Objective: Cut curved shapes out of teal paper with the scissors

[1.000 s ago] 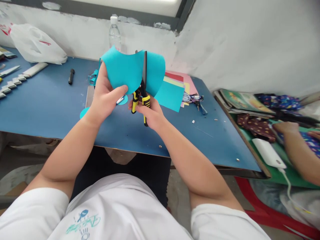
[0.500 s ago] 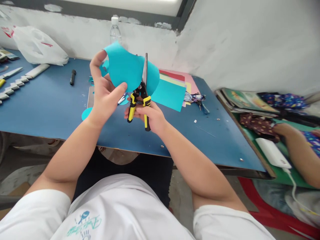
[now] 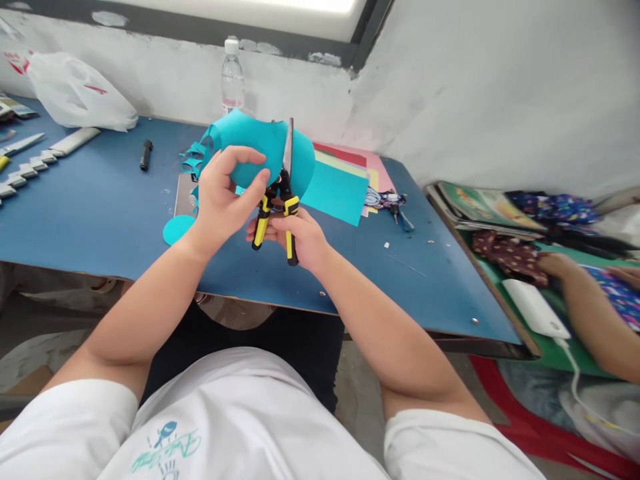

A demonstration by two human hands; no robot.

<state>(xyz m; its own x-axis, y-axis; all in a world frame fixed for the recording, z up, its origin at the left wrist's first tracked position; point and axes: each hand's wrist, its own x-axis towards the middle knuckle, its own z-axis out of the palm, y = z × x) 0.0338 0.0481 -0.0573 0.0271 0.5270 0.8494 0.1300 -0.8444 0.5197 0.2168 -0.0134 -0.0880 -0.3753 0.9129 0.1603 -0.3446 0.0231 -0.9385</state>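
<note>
Turquoise paper (image 3: 240, 133) with a curved edge is held up above the table, between the blades of yellow-and-black scissors (image 3: 291, 230). Around the scissors' handles are the fingers of my right hand (image 3: 305, 240); the handles stand apart. My left hand (image 3: 227, 193) pinches the paper near its lower edge, thumb and forefinger close to the scissors' pivot. Cut turquoise scraps (image 3: 193, 160) hang or lie just left of the paper. A round turquoise piece (image 3: 177, 229) lies on the table beside my left wrist.
Coloured sheets (image 3: 337, 190) lie on the blue table (image 3: 400, 287) to the right. A bottle (image 3: 232, 77), a plastic bag (image 3: 75, 93) and a black marker (image 3: 145, 155) stand or lie toward the back. Another person's arm (image 3: 590, 313) is at far right, by a white power strip (image 3: 535, 309).
My left hand has moved right and down along the paper, from its upper left corner toward the scissors. The paper has lowered slightly; the scissors have hardly moved.
</note>
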